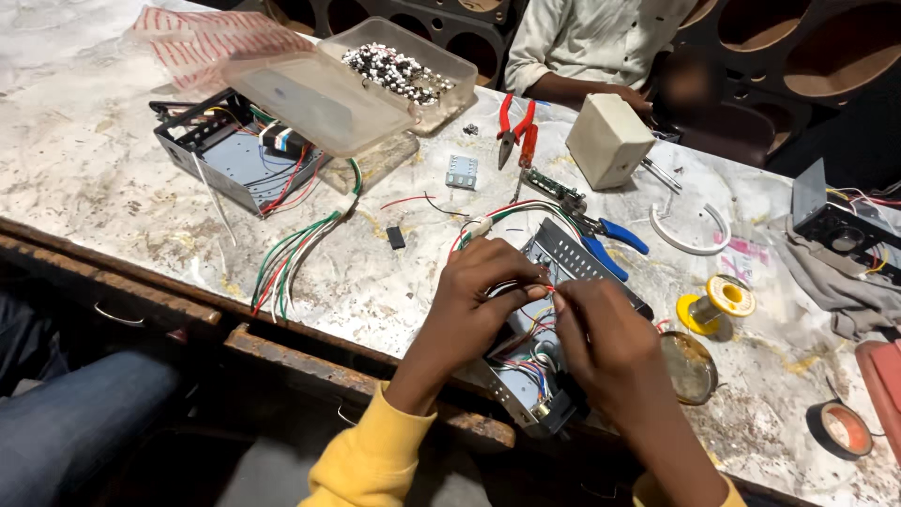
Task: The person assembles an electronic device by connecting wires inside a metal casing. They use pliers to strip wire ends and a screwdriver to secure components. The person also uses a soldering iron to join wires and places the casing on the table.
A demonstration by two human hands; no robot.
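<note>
Marble-patterned tabletop (113, 178) spreads past your hands. Your left hand (479, 296) and right hand (601, 338) meet, pinching thin wires (540, 314) over the metal chassis (563, 258), blue pliers (610, 246) just beyond.

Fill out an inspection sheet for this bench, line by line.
Surface: worn marble top, stained.
Job's things: open metal chassis under both hands.
Clutter: red pliers, blue pliers, solder spool, tape roll, plastic box of small parts, beige block, second chassis.
Hands: left hand and right hand pinch thin wires over the chassis.
Cables: loose wire bundle trails off the second chassis.
Surroundings: another person's sleeve across the bench; round-holed panels behind.
</note>
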